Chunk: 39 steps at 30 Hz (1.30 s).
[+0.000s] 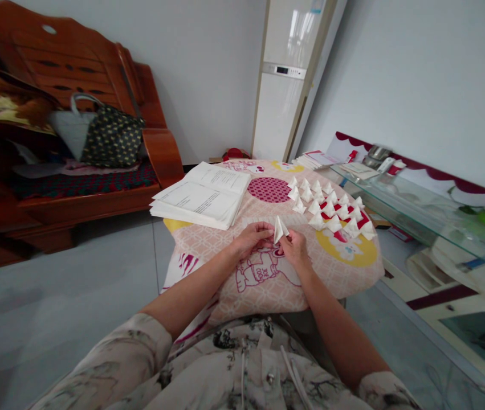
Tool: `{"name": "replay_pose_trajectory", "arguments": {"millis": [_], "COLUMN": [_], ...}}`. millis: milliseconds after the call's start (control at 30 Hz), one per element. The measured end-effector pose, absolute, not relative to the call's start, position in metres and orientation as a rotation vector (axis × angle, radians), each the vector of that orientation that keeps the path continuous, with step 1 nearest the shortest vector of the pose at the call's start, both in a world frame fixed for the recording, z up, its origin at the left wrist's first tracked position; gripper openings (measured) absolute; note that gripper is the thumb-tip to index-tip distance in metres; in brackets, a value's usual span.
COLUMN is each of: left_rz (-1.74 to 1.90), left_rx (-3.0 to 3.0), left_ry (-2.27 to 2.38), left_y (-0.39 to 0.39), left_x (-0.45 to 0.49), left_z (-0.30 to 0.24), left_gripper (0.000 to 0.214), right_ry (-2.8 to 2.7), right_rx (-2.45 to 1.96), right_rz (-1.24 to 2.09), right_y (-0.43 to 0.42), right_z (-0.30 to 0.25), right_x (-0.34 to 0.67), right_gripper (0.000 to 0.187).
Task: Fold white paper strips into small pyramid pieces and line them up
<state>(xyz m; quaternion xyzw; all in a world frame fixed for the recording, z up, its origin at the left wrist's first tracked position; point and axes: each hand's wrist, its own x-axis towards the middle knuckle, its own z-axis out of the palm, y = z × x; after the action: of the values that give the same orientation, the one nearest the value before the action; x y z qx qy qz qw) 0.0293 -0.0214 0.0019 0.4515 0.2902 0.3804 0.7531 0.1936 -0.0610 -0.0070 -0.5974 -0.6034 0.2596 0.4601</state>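
Over the near part of the cloth-covered table, I hold a small pointed piece of folded white paper (280,230) upright between my hands. My right hand (294,248) pinches it low on its right side. The fingers of my left hand (255,237) are curled together at its left edge, and their tips are partly hidden. Several similar folded paper pieces (331,198) stand in rough rows to the right. Beyond my left hand lies an open book (208,193) with printed pages. A flat pale strip (259,220), perhaps paper, lies just past my hands.
A patterned cloth (268,273) covers the round table. On the right stands a glass-topped cabinet (430,210) with cups and small items. Booklets (317,159) lie at the back. A wooden bench (163,151) with bags stands left, and a tall air conditioner (280,91) behind.
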Motion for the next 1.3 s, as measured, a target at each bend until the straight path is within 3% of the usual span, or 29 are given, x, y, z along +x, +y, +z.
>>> {"name": "replay_pose_trajectory", "arguments": {"millis": [233,400,633,833,1300], "left_rz": [0.956,1.008,1.070,0.911,0.815], "left_rx": [1.121,1.360,1.472,1.154,1.043], "left_ry": [0.690,0.779,0.905,0.666,0.477], "left_y": [-0.026,-0.022,-0.021,-0.027,-0.025], "left_x": [0.033,0.035,0.030,0.028,0.027], "left_z": [0.002,-0.003,-0.001,0.004,0.005], "left_gripper": [0.028,0.021,0.018,0.035,0.042], "right_ry": [-1.571,-1.655,-1.577,-1.355,-1.292], "right_rx": [-1.438,-1.409,-1.220,-1.081,-1.005], "right_rz": [0.632,0.657,1.084,1.438,1.562], "right_y": [-0.061,-0.059,-0.063,-0.064,-0.067], "right_z": [-0.010,-0.013,-0.006,-0.003,0.002], "right_x": [0.195,0.197,0.198,0.196,0.197], "right_gripper": [0.025,0.009,0.021,0.040,0.040]}}
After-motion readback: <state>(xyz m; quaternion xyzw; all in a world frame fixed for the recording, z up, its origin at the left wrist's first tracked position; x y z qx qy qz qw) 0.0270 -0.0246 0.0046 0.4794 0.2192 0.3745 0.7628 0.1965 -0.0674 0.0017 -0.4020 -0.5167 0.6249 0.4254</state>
